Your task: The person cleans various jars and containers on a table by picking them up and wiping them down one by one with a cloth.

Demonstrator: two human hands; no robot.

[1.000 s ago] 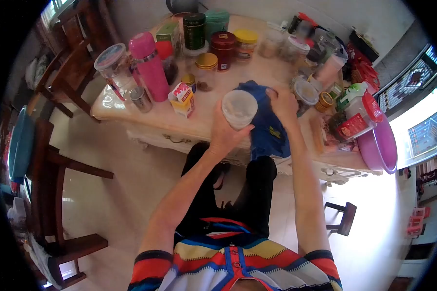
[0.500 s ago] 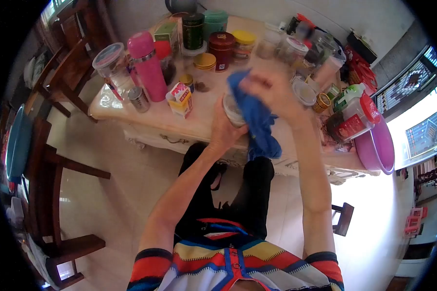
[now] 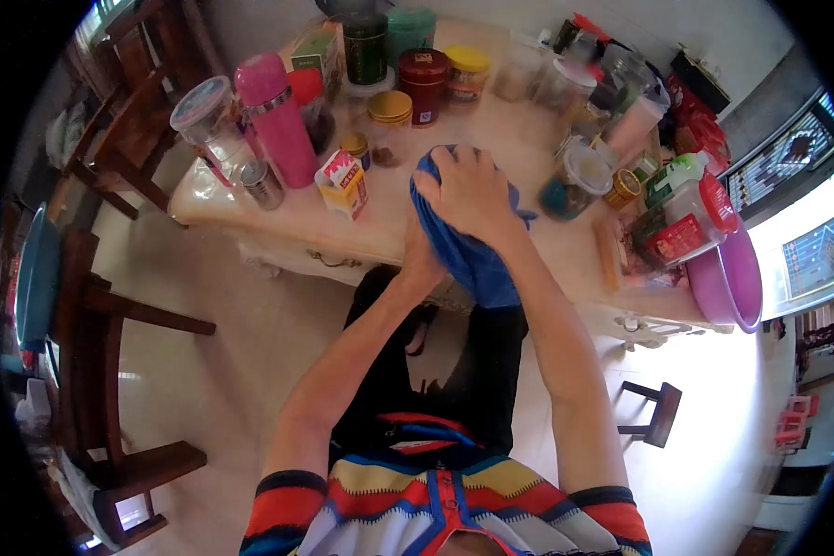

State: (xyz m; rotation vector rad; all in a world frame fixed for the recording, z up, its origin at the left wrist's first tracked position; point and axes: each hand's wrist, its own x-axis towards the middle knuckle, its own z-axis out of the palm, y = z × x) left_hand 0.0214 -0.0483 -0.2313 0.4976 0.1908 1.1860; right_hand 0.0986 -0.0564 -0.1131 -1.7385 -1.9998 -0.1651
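Cloth (image 3: 480, 269) droops under the right hand (image 3: 473, 192), which grips its top; I can't tell what the left hand (image 3: 421, 259) holds.

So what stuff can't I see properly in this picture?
All in the head view:
Whatever is under the blue cloth: the cloth and the right hand cover it.
The left hand: its fingers are mostly hidden behind the cloth.
The print on the yellow-and-white carton: too small to read.
The black rounded object at the back: cut off by the top edge.
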